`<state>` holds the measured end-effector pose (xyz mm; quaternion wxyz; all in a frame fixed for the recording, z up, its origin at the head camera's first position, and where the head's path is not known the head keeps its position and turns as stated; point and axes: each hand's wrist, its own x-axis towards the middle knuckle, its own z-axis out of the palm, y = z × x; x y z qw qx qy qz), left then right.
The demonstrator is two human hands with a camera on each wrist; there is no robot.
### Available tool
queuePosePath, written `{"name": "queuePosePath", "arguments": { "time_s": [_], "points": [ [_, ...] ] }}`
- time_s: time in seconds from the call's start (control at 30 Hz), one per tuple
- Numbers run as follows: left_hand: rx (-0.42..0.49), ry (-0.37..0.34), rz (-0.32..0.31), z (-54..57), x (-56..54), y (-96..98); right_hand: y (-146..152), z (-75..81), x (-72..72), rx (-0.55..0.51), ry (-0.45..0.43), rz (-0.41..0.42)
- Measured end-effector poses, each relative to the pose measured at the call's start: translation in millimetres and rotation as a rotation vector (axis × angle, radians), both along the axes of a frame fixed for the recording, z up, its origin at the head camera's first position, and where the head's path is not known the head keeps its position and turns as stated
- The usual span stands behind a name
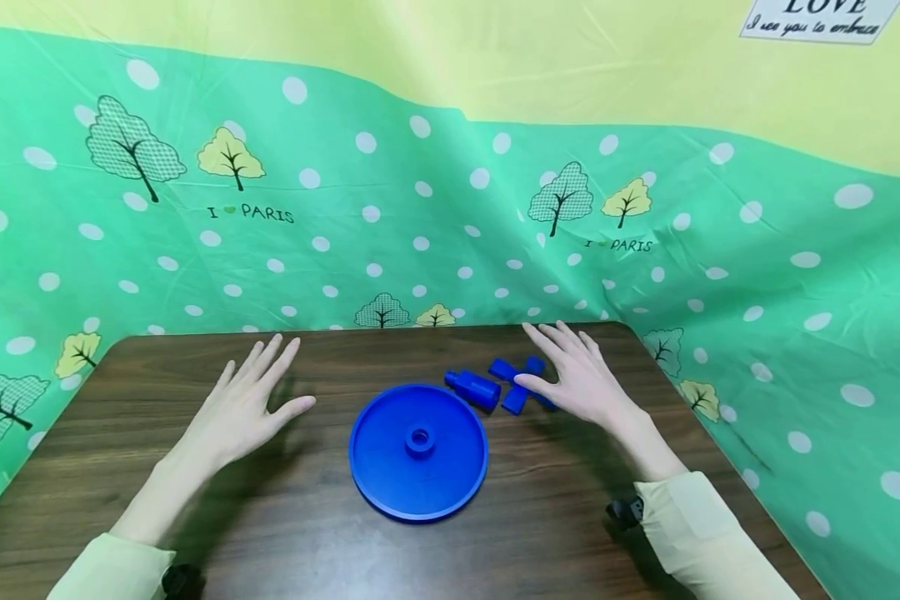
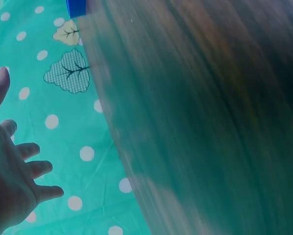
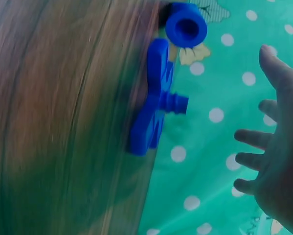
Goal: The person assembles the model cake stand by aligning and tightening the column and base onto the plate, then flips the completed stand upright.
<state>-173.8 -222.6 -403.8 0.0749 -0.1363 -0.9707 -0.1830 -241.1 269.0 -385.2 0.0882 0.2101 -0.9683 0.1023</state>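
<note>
A round blue plate-like disc (image 1: 420, 479) with a raised rim and a ringed hole at its middle lies on the table. Behind it to the right is a blue cylinder (image 1: 474, 389) with a narrower end; the right wrist view shows its hollow opening. Beside that sits a blue cross-shaped piece (image 3: 156, 107) with several arms and a short ridged peg. My right hand (image 1: 581, 379), fingers spread and holding nothing, hovers at the cross piece and overlaps it in the head view. Left of the disc, my left hand (image 1: 243, 408) is held over the table, fingers spread, with nothing in it.
The dark wooden table (image 1: 300, 533) has rounded far corners. A green and yellow cloth (image 1: 420, 217) with white dots and printed trees hangs behind it and along both sides. Dark bands (image 1: 624, 512) show at both sleeve cuffs.
</note>
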Motion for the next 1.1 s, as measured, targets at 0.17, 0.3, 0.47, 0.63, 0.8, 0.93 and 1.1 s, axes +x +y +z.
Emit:
{"name": "queuePosePath", "arguments": {
  "time_s": [0.17,0.3,0.47,0.63,0.8,0.93,1.1],
  "points": [
    [0.001,-0.023,-0.018,-1.7,-0.5,6.5,-14.7,-2.9,2.1,-0.04,-0.001,0.069],
    [0.007,-0.059,-0.042,-3.3,-1.4,11.5,-24.2,-8.1,3.4,-0.08,0.0,0.12],
    [0.054,-0.137,-0.095,-6.6,-2.8,19.2,-34.0,-11.4,6.1,-0.113,-0.03,0.141],
    [0.087,-0.187,-0.135,-11.9,-2.9,25.8,-42.2,-14.7,8.3,-0.124,-0.087,0.134],
    [0.096,-0.203,-0.168,-13.8,-2.1,32.9,-46.4,-21.3,9.1,-0.123,-0.118,0.12],
    [0.104,-0.213,-0.213,-16.5,-2.0,38.4,-50.2,-25.0,8.9,-0.121,-0.143,0.116],
    [0.119,-0.25,-0.26,-21.0,0.6,40.8,-54.7,-28.9,5.3,-0.111,-0.17,0.137]
  ]
}}
